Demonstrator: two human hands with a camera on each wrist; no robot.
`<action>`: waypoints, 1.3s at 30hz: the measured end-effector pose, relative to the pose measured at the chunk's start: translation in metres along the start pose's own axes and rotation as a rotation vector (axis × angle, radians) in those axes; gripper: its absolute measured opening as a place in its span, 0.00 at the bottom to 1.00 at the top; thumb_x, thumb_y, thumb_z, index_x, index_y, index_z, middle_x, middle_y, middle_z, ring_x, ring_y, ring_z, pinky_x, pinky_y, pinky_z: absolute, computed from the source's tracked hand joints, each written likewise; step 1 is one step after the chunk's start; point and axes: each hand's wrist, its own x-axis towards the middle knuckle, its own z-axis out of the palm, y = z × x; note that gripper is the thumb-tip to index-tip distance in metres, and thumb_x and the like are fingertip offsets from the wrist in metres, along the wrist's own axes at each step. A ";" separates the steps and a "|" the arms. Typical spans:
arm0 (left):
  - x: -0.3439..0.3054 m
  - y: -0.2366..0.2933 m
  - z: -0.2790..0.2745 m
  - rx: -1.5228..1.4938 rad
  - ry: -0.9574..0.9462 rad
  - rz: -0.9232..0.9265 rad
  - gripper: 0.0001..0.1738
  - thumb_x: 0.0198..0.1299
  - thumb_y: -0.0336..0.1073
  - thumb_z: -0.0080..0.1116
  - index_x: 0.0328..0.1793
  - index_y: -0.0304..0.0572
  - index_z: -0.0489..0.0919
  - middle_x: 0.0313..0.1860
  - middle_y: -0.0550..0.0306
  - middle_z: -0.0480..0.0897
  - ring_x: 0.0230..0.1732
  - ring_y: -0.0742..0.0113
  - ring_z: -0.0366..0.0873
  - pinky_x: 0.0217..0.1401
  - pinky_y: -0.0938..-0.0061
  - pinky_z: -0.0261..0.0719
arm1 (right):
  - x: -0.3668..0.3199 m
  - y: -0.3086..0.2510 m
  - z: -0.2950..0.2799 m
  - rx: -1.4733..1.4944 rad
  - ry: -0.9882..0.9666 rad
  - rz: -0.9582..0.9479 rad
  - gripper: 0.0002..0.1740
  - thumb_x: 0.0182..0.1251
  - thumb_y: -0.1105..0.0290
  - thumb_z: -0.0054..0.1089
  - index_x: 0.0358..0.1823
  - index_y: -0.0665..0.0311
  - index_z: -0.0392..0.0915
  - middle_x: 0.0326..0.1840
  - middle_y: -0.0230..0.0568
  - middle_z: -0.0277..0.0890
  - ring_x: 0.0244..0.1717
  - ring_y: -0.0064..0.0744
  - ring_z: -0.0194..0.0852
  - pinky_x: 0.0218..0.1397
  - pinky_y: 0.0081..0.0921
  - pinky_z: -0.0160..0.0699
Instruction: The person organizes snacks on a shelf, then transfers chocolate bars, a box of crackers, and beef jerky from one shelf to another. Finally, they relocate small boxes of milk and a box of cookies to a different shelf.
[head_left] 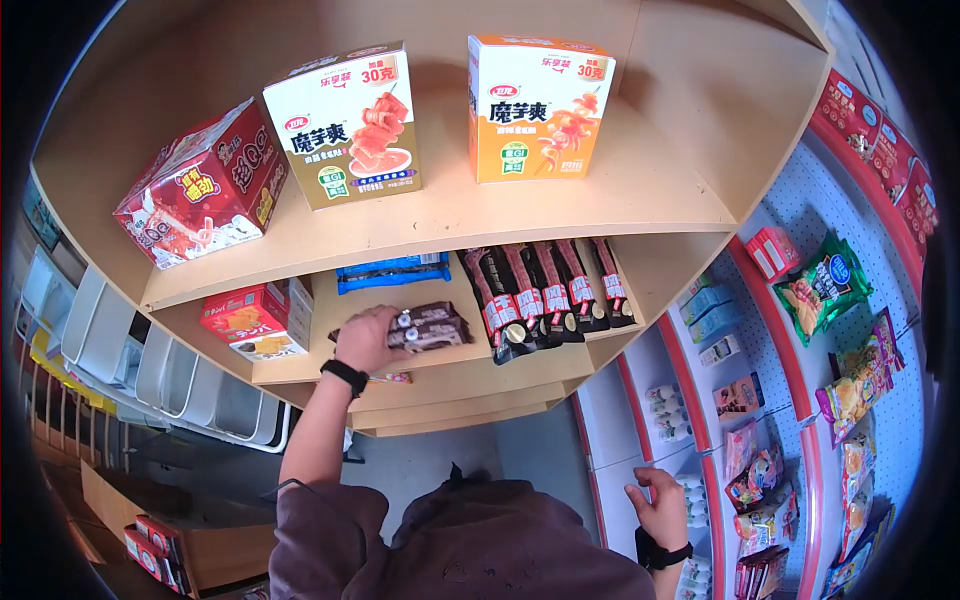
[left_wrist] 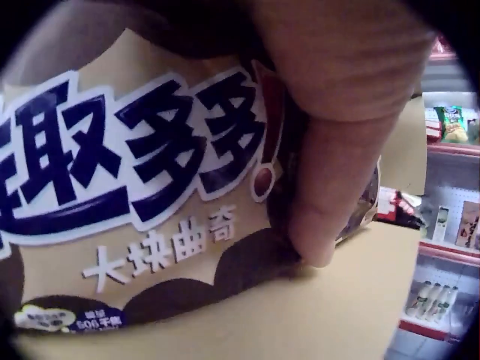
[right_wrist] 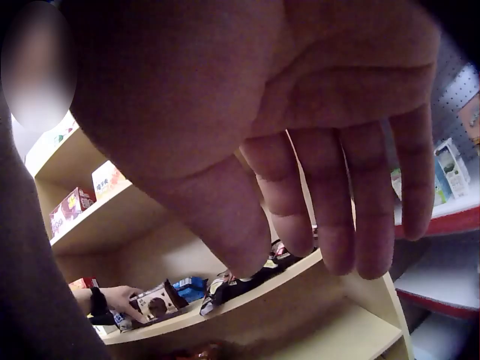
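Holding a brown and tan plastic cookie packet (head_left: 432, 327), the left grip (head_left: 368, 340) is curled round its left end, with one finger (left_wrist: 322, 187) pressed on the printed front. The packet rests on the middle wooden shelf (head_left: 480, 358). Its long side runs left to right, and its free end points right, at the dark red snack bags (head_left: 550, 295). A flat blue packet (head_left: 392, 272) lies just behind it. A red cardboard box (head_left: 258, 318) sits to the left. The right grip (head_left: 660, 510) hangs low, with loose, straight fingers that hold nothing.
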 end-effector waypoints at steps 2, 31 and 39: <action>-0.012 0.028 -0.011 -0.111 -0.032 0.098 0.37 0.36 0.48 0.83 0.53 0.43 0.81 0.47 0.50 0.86 0.50 0.45 0.84 0.54 0.54 0.82 | -0.005 0.004 0.005 0.039 -0.014 0.008 0.18 0.59 0.70 0.75 0.48 0.69 0.84 0.43 0.52 0.85 0.46 0.50 0.85 0.52 0.40 0.82; -0.031 0.224 0.059 -0.594 -0.844 0.682 0.32 0.47 0.39 0.82 0.57 0.36 0.82 0.47 0.47 0.88 0.46 0.56 0.87 0.51 0.64 0.84 | -0.032 -0.018 0.024 -0.013 0.001 -0.030 0.26 0.47 0.60 0.74 0.50 0.58 0.80 0.38 0.47 0.83 0.43 0.53 0.84 0.46 0.47 0.82; -0.028 0.292 0.087 -0.801 -0.942 0.616 0.37 0.44 0.36 0.87 0.56 0.34 0.74 0.47 0.50 0.86 0.47 0.65 0.86 0.52 0.69 0.85 | -0.096 0.018 -0.011 0.136 0.185 0.141 0.31 0.46 0.59 0.78 0.54 0.58 0.80 0.42 0.45 0.85 0.44 0.53 0.84 0.48 0.43 0.81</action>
